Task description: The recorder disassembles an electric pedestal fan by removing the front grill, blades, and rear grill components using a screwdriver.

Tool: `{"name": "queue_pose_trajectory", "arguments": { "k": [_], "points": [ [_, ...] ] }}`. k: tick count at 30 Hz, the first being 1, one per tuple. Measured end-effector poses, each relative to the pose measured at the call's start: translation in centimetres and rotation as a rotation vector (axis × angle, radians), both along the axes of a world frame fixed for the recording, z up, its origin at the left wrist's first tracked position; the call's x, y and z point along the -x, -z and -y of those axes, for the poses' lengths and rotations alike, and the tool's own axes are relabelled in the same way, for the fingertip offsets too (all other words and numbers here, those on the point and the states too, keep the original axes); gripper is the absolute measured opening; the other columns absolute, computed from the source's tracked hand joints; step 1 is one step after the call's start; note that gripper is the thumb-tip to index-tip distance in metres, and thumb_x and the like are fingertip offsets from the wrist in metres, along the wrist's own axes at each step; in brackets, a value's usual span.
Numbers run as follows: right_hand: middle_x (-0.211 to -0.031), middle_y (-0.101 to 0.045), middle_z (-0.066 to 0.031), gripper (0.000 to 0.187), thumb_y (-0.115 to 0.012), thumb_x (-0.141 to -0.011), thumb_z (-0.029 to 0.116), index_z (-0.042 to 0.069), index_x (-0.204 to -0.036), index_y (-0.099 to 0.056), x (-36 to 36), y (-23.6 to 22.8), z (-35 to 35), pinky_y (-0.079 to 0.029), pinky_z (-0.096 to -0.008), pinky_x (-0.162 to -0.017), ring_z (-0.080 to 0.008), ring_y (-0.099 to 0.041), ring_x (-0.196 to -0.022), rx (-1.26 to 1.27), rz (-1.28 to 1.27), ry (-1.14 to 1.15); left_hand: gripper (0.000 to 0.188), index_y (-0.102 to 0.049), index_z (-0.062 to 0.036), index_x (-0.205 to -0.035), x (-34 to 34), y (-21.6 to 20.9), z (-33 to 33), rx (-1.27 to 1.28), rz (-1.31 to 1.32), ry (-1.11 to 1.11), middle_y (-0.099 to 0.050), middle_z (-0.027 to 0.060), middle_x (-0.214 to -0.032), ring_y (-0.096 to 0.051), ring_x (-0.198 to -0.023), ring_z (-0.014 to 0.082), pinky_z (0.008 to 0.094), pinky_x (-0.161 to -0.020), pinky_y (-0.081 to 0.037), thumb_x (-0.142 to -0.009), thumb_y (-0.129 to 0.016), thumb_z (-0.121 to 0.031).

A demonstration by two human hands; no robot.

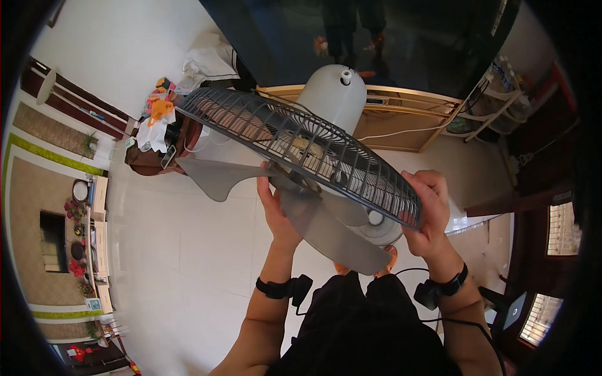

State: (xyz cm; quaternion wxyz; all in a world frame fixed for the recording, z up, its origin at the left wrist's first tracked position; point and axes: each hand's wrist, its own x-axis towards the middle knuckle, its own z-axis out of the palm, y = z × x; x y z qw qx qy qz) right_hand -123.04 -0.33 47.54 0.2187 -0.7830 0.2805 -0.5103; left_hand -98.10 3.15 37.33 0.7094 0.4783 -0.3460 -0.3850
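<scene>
An electric fan with a dark wire grille (295, 141) is tilted in front of me, its pale rounded motor housing (332, 100) on the far side. Grey translucent fan blades (332, 232) stand out on the near side of the grille. My left hand (280, 219) is closed on the blades close to their hub, its fingers partly hidden behind them. At the right end, my right hand (433, 210) grips the grille's rim between thumb and fingers. Below the rim, partly covered, a round pale ribbed piece (379, 232) shows near my feet.
A low cabinet (401, 128) stands beyond the fan, below a large dark screen (407, 44). A white cord (404, 133) runs along the cabinet. At left, a brown table (147, 164) bears bags and a phone. A white rack (492, 109) is at far right.
</scene>
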Motion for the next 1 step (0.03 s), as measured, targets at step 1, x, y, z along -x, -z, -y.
{"name": "queue_pose_trajectory", "arguments": {
  "k": [1],
  "points": [
    [-0.094,-0.048,-0.0156,0.047,-0.06,-0.069,0.012,-0.004,-0.113,-0.056,0.12,-0.12,0.0,-0.042,-0.0308,-0.07,-0.0243,-0.049,-0.081,0.005,-0.02,0.003,0.049,-0.029,-0.0213,-0.137,0.19,-0.53,-0.07,0.031,-0.076,0.012,-0.04,0.0098,-0.132,-0.04,-0.124,0.0241,0.0355,-0.095,-0.044,-0.095,-0.031,-0.047]
  ]
}}
